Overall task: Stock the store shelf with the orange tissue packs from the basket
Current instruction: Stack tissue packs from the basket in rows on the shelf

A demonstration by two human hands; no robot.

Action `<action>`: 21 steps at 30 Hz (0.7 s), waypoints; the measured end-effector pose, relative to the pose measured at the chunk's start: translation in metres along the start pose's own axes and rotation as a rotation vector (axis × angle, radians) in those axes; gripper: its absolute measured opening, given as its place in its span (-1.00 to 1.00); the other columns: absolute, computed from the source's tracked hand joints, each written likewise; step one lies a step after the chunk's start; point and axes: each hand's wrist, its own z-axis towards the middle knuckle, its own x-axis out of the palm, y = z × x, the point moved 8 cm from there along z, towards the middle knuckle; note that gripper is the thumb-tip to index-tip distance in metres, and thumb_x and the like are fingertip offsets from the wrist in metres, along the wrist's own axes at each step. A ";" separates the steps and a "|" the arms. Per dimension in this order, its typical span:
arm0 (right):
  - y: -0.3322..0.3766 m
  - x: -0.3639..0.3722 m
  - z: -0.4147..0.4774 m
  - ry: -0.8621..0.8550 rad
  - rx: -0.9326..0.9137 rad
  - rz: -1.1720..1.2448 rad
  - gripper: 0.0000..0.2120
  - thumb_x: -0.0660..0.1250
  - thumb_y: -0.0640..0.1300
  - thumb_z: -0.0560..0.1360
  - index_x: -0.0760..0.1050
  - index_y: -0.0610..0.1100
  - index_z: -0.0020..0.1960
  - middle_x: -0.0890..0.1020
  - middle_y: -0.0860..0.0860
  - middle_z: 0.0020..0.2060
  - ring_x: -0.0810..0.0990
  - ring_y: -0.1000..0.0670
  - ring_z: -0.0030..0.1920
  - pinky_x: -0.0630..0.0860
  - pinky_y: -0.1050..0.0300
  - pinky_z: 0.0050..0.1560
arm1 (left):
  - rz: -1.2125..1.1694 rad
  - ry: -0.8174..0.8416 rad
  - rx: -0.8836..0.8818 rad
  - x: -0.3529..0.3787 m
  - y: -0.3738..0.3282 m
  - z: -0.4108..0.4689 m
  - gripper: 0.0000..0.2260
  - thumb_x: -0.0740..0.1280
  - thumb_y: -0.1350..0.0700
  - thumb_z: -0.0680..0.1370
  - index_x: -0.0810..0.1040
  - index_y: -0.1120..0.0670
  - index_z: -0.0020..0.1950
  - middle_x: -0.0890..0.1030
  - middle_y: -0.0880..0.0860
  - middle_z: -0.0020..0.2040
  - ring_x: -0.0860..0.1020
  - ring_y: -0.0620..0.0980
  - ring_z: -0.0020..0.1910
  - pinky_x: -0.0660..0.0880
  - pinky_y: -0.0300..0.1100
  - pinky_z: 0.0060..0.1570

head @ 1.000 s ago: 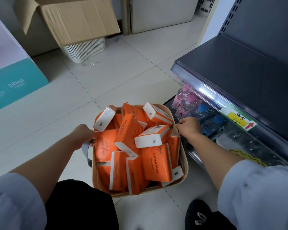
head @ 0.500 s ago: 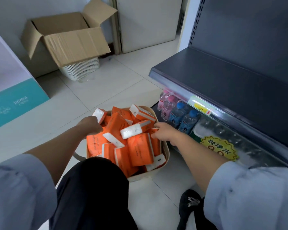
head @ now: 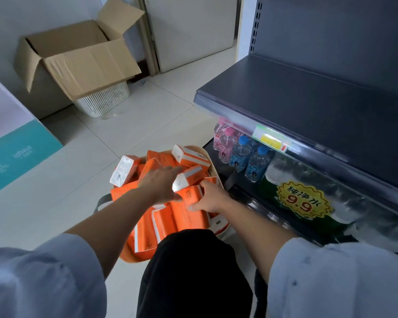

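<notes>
Basket: a round beige plastic basket (head: pixel 210 159) sits on the tiled floor, heaped with orange-and-white tissue packs (head: pixel 145 230).
Left hand: the left hand (head: pixel 161 182) lies flat over the basket's top packs, fingers straight, gripping nothing.
Right hand: the right hand (head: pixel 213 199), at the basket's shelf side, curls round one upright pack (head: pixel 191 216).
Shelf: the dark grey metal shelf (head: pixel 308 99) is above and right of the basket.
Risk: tugging that wedged pack may, I'd say, spill loose neighbours over the basket's rim.

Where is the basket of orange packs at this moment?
In the head view, the basket stands on the floor at lower centre, left of the water bottles under the grey shelf.
</notes>
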 end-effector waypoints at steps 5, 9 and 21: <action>-0.005 -0.007 0.012 -0.060 0.007 0.110 -0.37 0.50 0.01 0.27 0.33 -0.04 0.26 0.49 -0.01 0.16 0.53 -0.07 0.15 0.53 -0.05 0.13 | -0.109 -0.048 -0.078 0.003 0.002 0.012 -0.37 0.47 -0.05 0.42 0.27 0.06 0.38 0.54 0.10 0.20 0.52 0.12 0.14 0.47 -0.08 -0.02; -0.007 -0.032 0.012 -0.130 -0.015 0.353 -0.59 0.49 -0.11 0.31 0.44 -0.08 0.10 0.58 -0.01 0.00 0.59 -0.03 0.01 0.57 0.01 0.03 | -0.385 -0.144 -0.181 -0.016 0.018 0.023 -0.54 0.43 0.03 0.48 0.38 0.15 0.30 0.57 0.14 0.09 0.53 0.17 0.10 0.33 -0.15 -0.10; -0.010 -0.124 -0.049 -0.271 0.014 0.417 -0.84 0.34 -0.05 0.52 0.56 -0.05 0.07 0.65 -0.01 -0.10 0.63 0.00 -0.12 0.56 0.10 -0.06 | -1.143 0.156 -0.221 -0.041 -0.009 0.040 -0.57 0.34 0.14 0.56 0.31 -0.06 0.38 0.51 0.13 0.22 0.55 0.19 0.11 0.56 0.10 -0.02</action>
